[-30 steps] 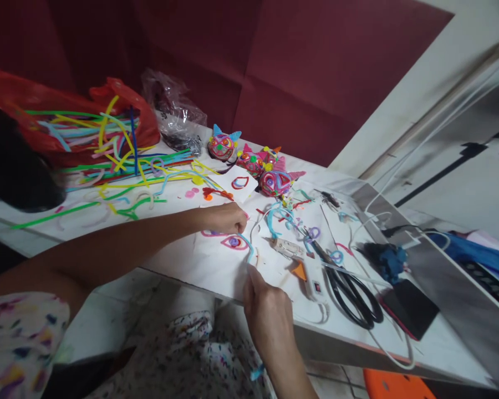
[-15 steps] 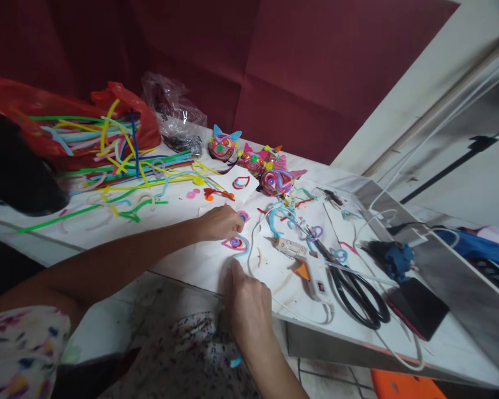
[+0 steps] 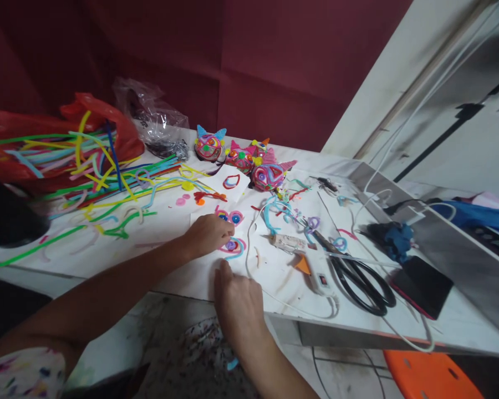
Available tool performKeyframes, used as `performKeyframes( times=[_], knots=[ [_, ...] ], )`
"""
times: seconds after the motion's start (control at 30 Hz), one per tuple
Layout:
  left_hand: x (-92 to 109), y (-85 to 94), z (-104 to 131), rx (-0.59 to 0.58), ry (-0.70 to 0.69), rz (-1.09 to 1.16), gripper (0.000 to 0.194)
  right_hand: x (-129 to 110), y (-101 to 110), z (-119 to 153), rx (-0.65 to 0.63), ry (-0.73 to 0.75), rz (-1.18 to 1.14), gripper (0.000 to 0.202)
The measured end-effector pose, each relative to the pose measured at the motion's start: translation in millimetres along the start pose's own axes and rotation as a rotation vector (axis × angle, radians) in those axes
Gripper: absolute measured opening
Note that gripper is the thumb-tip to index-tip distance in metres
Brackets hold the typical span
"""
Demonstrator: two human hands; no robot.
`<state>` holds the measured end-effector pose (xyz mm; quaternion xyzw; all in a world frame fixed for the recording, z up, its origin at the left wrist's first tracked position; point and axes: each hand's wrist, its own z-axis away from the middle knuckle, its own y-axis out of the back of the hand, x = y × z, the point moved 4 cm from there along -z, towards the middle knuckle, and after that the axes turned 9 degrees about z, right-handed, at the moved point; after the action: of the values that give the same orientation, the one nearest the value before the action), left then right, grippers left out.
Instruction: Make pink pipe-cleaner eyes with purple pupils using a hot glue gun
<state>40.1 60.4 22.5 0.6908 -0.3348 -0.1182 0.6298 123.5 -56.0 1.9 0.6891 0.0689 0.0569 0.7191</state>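
Observation:
A light blue pipe cleaner (image 3: 235,256) curves along the lower edge of a pink eye-shaped piece with a purple centre (image 3: 230,244), lying on white paper. My left hand (image 3: 208,235) is closed, its fingertips pinched at the upper edge of this piece; what they grip is hidden. Closed as well, my right hand (image 3: 240,299) has its index finger and thumb at the lower left end of the light blue pipe cleaner. Just above the left fingertips lie two pink loops with blue centres (image 3: 235,218); the left one is partly covered.
Colourful cat-eared balls (image 3: 268,176) stand at the back. On the right are a glue gun (image 3: 316,266) with its cord, black-handled scissors (image 3: 363,282) and a dark phone-like slab (image 3: 424,285). Left, many pipe cleaners (image 3: 103,183) spill from a red bag (image 3: 125,133).
The view has shifted, so the table's things sit further left or lower. The left hand has moved slightly off the blue-centred loops, showing more of them. The right hand stays by the light blue pipe cleaner.

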Motion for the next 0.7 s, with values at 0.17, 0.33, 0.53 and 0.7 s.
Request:
performKeyframes(
  times=[0.17, 0.33, 0.53, 0.7],
  knots=[
    [-4.3, -5.8, 0.8, 0.040, -0.011, 0.018, 0.017, 0.1, 0.6, -0.7, 0.013, -0.007, -0.004, 0.031],
    [-4.0, -10.0, 1.3, 0.017, -0.116, 0.067, 0.017, 0.4, 2.2, -2.4, 0.005, -0.013, -0.008, 0.029],
    [-6.7, -11.4, 1.6, 0.035, -0.174, 0.096, 0.018, 1.1, 2.0, -4.1, -0.022, -0.009, -0.047, 0.031],
    [-11.8, -13.6, 0.1, 0.046, -0.188, 0.093, 0.019, 0.9, 0.2, -5.1, -0.001, 0.009, -0.055, 0.033]
  ],
)
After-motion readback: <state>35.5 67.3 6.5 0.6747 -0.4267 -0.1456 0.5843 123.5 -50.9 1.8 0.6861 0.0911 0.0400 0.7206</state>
